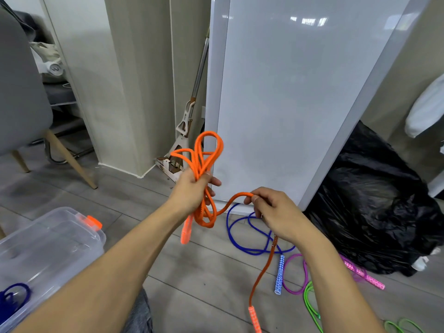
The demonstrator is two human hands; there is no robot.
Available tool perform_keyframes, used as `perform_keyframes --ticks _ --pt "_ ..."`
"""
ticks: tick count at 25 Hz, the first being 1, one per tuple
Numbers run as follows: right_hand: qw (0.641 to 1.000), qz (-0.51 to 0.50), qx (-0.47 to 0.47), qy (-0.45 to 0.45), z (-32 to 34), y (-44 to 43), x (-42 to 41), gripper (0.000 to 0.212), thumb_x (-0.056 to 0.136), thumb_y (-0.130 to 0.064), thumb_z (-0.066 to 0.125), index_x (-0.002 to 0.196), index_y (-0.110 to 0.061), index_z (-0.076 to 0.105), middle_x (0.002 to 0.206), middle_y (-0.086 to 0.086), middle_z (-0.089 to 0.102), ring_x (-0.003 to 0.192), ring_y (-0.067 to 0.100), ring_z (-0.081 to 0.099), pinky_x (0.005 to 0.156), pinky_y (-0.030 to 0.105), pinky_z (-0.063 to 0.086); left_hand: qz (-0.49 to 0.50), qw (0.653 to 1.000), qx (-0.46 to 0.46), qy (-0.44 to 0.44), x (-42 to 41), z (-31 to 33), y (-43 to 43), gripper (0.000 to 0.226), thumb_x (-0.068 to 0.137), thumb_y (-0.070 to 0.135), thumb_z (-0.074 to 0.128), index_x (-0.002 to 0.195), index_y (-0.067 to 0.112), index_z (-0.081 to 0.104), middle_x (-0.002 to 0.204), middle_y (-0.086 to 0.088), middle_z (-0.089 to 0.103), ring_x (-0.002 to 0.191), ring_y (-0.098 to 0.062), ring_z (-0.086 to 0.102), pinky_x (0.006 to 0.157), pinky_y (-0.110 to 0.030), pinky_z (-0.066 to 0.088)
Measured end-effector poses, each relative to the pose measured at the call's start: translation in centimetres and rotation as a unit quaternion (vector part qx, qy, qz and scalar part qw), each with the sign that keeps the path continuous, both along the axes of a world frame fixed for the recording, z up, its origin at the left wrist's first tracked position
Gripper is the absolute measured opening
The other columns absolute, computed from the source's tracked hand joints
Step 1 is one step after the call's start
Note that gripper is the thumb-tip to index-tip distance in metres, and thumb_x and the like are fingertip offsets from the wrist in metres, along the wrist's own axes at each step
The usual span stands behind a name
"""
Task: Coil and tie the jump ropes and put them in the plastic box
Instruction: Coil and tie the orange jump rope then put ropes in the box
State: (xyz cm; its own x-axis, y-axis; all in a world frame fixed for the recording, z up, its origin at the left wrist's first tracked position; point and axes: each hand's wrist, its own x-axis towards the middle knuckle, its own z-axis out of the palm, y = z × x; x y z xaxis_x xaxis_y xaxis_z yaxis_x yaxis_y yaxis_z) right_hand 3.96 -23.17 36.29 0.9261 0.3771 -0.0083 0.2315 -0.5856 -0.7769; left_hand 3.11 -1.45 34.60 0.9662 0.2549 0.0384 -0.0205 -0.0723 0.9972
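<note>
My left hand point(192, 188) grips a bundle of loops of the orange jump rope point(206, 152), held up in front of me; one orange handle point(186, 230) dangles below that hand. A strand runs from the bundle to my right hand point(274, 212), which pinches it; the tail hangs down to the other orange handle point(254, 318). The clear plastic box point(48, 246) with an orange latch stands at lower left, and a coiled blue rope point(13, 296) lies inside it. On the floor lie a blue rope point(240, 236), a pink rope point(298, 275) and a green rope point(312, 306).
A black rubbish bag point(374, 207) sits at the right. A tall glossy white panel point(288, 92) stands straight ahead, a mop point(187, 121) leans beside it. A grey chair with wooden legs point(24, 104) is at the left.
</note>
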Motion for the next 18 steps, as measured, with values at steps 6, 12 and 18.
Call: perform_keyframes --ticks 6,12,18 --pt "1.0 0.02 0.018 -0.006 0.2 0.6 -0.5 0.022 0.105 -0.025 0.047 0.101 -0.028 0.068 0.078 -0.002 0.071 0.051 -0.005 0.053 0.059 0.019 0.038 -0.133 0.984 0.118 0.013 -1.0 0.1 -2.0 0.014 0.103 0.025 0.049 0.112 0.021 0.058 0.111 0.001 0.072 0.106 -0.012 0.067 0.092 -0.037 0.053" --pt "0.999 -0.017 0.033 -0.029 0.7 0.8 -0.9 0.018 0.104 -0.026 0.051 0.1 -0.021 0.068 0.079 0.001 0.072 0.048 -0.006 0.055 0.055 0.014 0.036 -0.187 0.974 0.122 0.03 -1.4 0.2 -2.6 0.014 0.103 0.018 0.048 0.111 0.017 0.058 0.097 -0.004 0.072 0.093 -0.016 0.072 0.09 -0.035 0.057" --pt "0.998 -0.029 0.017 -0.047 0.7 0.8 -1.0 0.017 0.101 -0.034 0.055 0.101 -0.031 0.071 0.068 -0.006 0.068 0.066 0.002 0.065 0.062 0.019 0.047 -0.208 0.973 0.087 0.046 -1.6 0.0 -3.1 0.016 0.101 0.023 0.052 0.102 0.009 0.059 0.09 -0.011 0.063 0.08 -0.026 0.074 0.077 -0.035 0.061"
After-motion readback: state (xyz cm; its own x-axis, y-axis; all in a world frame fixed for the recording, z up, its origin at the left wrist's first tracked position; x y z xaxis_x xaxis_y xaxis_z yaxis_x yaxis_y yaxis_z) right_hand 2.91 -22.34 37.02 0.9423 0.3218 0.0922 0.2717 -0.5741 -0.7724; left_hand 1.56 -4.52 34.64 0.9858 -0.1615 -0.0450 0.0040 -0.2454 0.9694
